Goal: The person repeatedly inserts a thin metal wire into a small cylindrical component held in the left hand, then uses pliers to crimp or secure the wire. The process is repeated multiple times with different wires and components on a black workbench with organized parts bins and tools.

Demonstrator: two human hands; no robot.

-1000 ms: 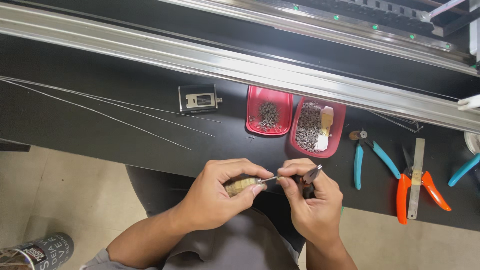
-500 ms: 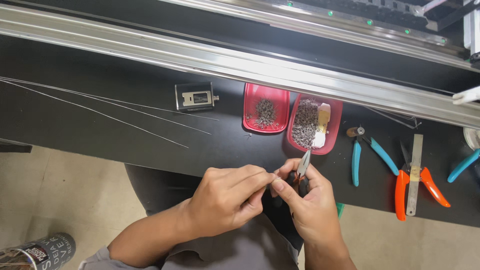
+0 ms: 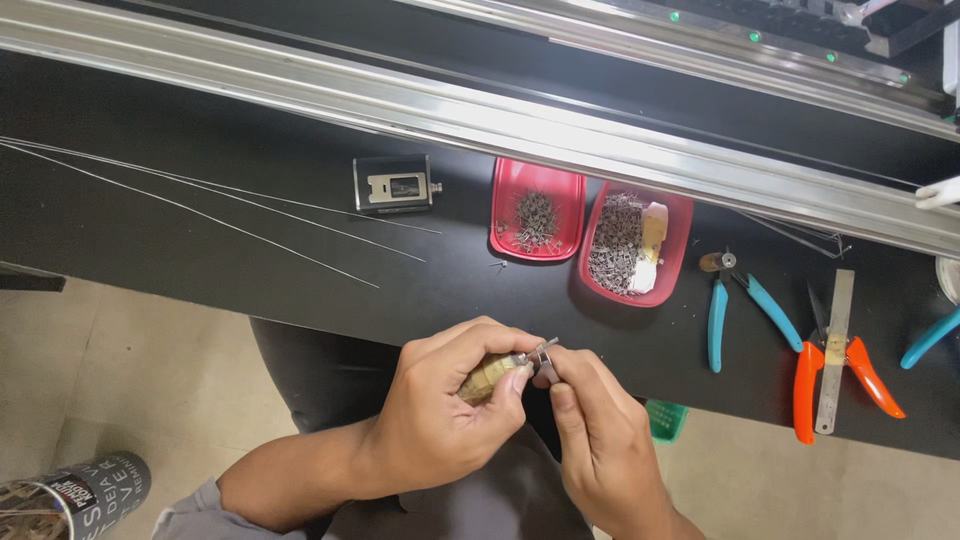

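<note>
Both hands brought together at the near edge of the black worktop [image 3: 200, 240], low over the lap, close to the eyes for fine work. Left hand [image 3: 445, 415] wrapped around a small brass-coloured piece [image 3: 487, 374], steadying it like a vice. Right hand [image 3: 600, 440] pinching a tiny metal part [image 3: 544, 352] right at the brass piece's tip, fingertips touching. Two red trays [image 3: 515, 180] of small metal bits parked straight ahead, within easy reach for refills. Blue-handled pliers [image 3: 718, 320], orange-handled cutters [image 3: 803, 390] and a steel ruler [image 3: 836, 340] laid off to the right, thin wires [image 3: 200, 210] stretched out left, clear of the hands.
</note>
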